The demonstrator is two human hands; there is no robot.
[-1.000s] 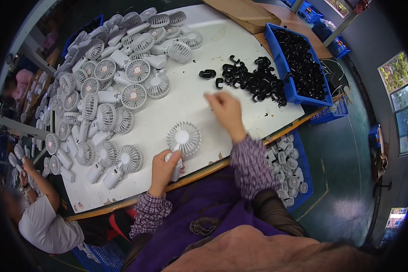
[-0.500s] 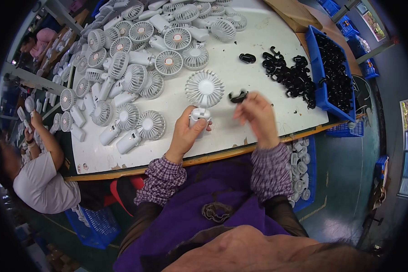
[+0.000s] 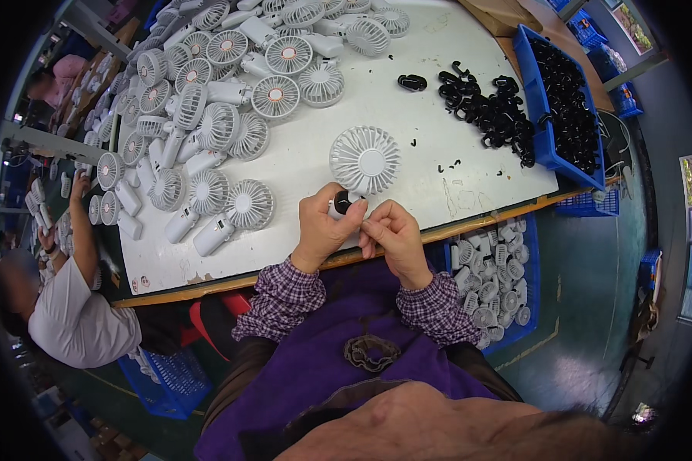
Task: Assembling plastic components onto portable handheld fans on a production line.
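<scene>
A white handheld fan with a round caged head is held by its handle in my left hand, just above the table's front edge. Against the handle sits a curved black plastic piece, partly covered by my left thumb. My right hand is closed in a pinch beside the handle, its fingertips close to my left thumb. What lies between those fingertips is too small to make out. Loose black plastic pieces lie heaped on the table to the right.
Many white fans cover the table's left and far side. A blue crate of black pieces stands at the right. Below the edge, another blue crate holds fans. A co-worker sits at the left.
My right hand has brought the black piece left to the fan's handle, where it now rests. The fan has come slightly right and down, held in my left hand.
</scene>
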